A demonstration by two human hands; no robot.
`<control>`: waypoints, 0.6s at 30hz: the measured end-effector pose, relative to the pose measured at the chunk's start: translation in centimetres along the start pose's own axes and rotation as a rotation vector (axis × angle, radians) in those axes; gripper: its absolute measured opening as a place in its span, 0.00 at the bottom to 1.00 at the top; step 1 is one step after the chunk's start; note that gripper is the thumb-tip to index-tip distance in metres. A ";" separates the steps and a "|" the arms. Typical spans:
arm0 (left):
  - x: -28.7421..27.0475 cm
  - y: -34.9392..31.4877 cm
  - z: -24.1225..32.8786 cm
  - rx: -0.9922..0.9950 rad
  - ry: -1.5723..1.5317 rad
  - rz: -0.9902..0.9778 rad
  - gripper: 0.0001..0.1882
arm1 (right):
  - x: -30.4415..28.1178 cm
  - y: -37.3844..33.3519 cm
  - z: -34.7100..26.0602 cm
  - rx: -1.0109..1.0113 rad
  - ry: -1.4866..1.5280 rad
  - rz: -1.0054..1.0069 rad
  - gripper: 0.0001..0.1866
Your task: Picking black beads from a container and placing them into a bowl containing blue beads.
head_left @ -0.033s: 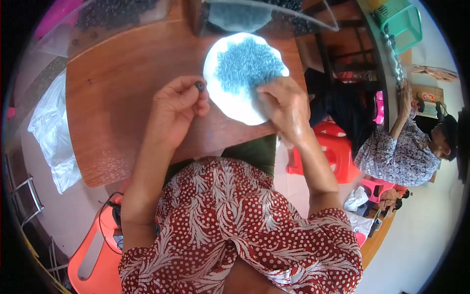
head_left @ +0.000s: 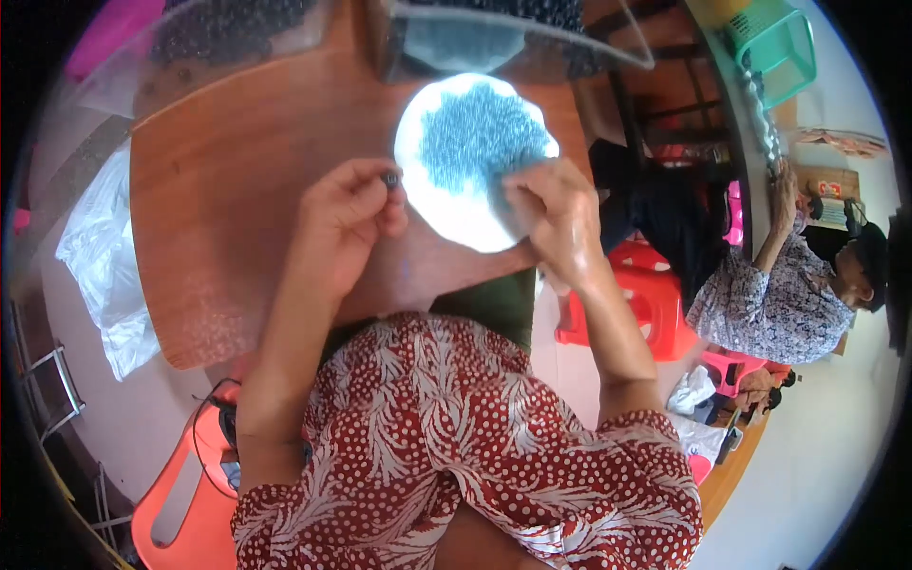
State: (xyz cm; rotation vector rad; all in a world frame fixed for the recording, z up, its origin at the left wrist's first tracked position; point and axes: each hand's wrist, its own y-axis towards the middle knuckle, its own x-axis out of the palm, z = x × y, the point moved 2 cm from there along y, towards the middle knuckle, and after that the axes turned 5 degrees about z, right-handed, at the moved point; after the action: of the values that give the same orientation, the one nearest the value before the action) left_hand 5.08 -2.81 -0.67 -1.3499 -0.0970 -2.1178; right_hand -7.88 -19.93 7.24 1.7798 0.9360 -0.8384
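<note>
Between the thumb and fingertips of my left hand is a small, dark, roundish piece with a lighter mark on its end. Just to its right, a white plate with a wavy rim lies on the wooden table. Many tiny dark, glinting bits are spread over the plate's far and middle part. My right hand is over the plate's right side with thumb and fingers pinched together. Blur and shadow hide whatever is at those fingertips.
Dark bits fill a clear container at the far left. A plastic bag hangs left of the table. An orange chair is near left, a red stool to the right. Beyond it, another person works near a green basket.
The plate, the table and my left hand appear slightly lower in the picture. Both hands keep nearly the same pose, the small piece still in the left fingertips.
</note>
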 end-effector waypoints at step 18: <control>0.8 0.1 -0.6 -0.040 -0.019 -0.026 0.09 | 0.3 22.5 7.9 0.160 0.217 -0.499 0.08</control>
State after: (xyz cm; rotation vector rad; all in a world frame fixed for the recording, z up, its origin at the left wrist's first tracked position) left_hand 4.44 -3.47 -0.27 -1.3992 -0.0810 -2.1388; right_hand 10.69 -33.49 13.53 1.8242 1.5318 -1.0657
